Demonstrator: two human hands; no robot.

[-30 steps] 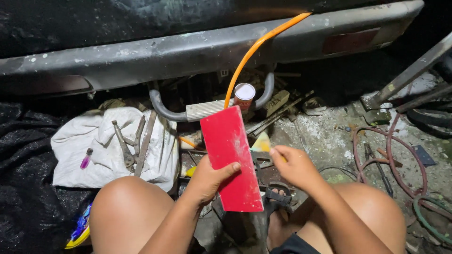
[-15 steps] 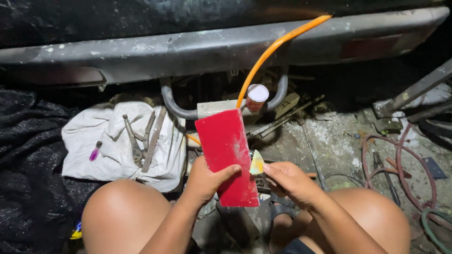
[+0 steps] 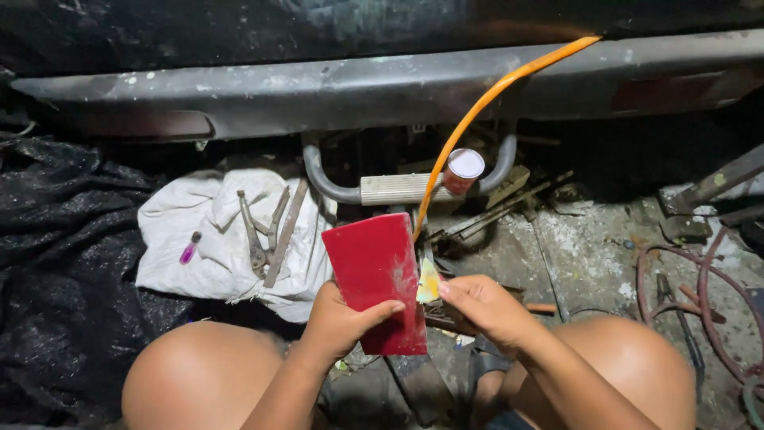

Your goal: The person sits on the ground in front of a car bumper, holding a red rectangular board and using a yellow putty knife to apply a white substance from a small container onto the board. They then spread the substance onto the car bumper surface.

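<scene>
My left hand (image 3: 341, 320) grips a flat red rectangular panel (image 3: 374, 269) by its lower edge, holding it tilted above the ground between my knees. My right hand (image 3: 485, 306) pinches a small pale yellowish scrap (image 3: 428, 283) against the panel's right edge. An orange hose (image 3: 487, 105) runs from behind the panel up to the right, over a grey vehicle bumper (image 3: 382, 84). A small can with a white lid (image 3: 462, 170) stands beside the hose.
A white cloth (image 3: 213, 247) at left carries pliers and metal bars (image 3: 267, 231) and a small purple item (image 3: 189, 248). Black plastic sheeting (image 3: 64, 263) lies far left. A curved grey tube with a ribbed block (image 3: 398, 189) sits under the bumper. Red cables (image 3: 700, 295) coil at right.
My right hand has moved left to the panel's right edge with the yellowish scrap. The view has shifted slightly; the left hand keeps its hold on the red panel.
</scene>
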